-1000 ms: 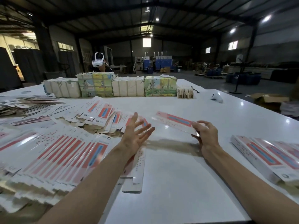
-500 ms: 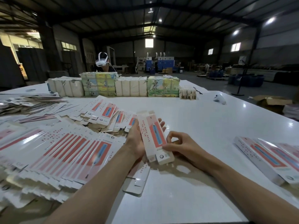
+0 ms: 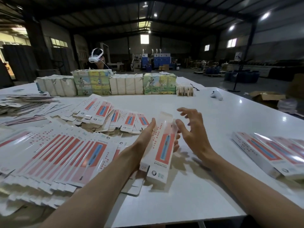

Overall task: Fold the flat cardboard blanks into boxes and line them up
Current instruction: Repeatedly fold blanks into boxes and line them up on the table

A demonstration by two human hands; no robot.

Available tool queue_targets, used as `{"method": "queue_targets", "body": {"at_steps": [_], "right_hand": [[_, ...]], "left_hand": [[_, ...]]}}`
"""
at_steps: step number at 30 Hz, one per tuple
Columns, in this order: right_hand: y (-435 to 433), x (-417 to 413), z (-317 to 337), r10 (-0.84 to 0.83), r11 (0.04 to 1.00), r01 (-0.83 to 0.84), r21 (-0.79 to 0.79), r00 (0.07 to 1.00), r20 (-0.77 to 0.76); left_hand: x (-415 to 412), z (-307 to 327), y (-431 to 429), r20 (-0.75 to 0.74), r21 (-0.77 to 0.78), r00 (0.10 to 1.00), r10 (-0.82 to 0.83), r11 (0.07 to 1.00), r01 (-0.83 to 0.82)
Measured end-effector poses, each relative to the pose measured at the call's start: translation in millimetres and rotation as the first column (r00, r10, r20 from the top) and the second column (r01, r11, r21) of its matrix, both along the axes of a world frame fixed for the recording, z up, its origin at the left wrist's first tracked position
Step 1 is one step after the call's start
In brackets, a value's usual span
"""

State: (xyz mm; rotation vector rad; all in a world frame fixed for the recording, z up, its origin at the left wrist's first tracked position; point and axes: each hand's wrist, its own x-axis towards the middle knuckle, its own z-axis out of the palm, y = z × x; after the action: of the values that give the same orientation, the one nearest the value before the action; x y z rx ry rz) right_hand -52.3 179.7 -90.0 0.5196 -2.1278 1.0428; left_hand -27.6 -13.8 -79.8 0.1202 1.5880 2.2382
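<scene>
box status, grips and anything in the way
Left grip holds box. Right grip open beside it. Far flap up. Bare table toward finished row.

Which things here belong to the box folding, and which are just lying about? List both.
Job in hand:
- opened box, held in the left hand
- right hand, open beside it
- flat blanks, fanned out on the left
- finished boxes, in a row on the right

Lying about:
- printed packs, bundled along the far edge
- white controller
- brown carton on the floor
</scene>
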Motion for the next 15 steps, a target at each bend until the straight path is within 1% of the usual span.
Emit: {"method": "queue_targets", "body": {"at_steps": [2, 4, 6, 8, 9, 11, 13, 15], "right_hand": [[2, -3, 0, 0.005, 0.996, -0.009, 0.087, 0.999, 0.045], [2, -3, -1, 0.015, 0.987, -0.028, 0.157, 0.997, 0.082], [1, -2, -2, 0.008, 0.981, -0.027, 0.193, 0.995, 0.095], [-1, 0, -1, 0.013, 0.98, -0.029, 0.195, 0.996, 0.086], [-3, 1, 0, 0.028, 0.983, -0.044, 0.178, 0.996, 0.089], [-6, 3, 4, 0.078, 0.99, -0.088, 0.108, 0.992, 0.096], [-5, 5, 8, 0.162, 0.987, -0.158, -0.042, 0.975, 0.149], [-3, 4, 11, 0.277, 0.948, -0.221, -0.23, 0.929, 0.248]], "left_hand": [[1, -1, 5, -0.025, -0.079, 1.0, -0.004, 0.997, 0.002], [2, -2, 7, -0.028, -0.111, 0.999, 0.016, 0.994, -0.019], [1, -4, 7, -0.032, -0.152, 0.998, 0.055, 0.987, -0.059], [-1, -5, 6, -0.06, -0.178, 0.994, 0.089, 0.979, -0.098], [0, -5, 5, -0.066, -0.177, 0.994, 0.092, 0.979, -0.102], [0, -4, 5, -0.054, -0.128, 0.997, 0.062, 0.989, -0.068], [-1, -4, 5, -0.067, -0.1, 0.997, 0.024, 0.994, -0.031], [-1, -5, 6, -0.091, -0.083, 0.995, -0.029, 0.996, 0.021]]}}
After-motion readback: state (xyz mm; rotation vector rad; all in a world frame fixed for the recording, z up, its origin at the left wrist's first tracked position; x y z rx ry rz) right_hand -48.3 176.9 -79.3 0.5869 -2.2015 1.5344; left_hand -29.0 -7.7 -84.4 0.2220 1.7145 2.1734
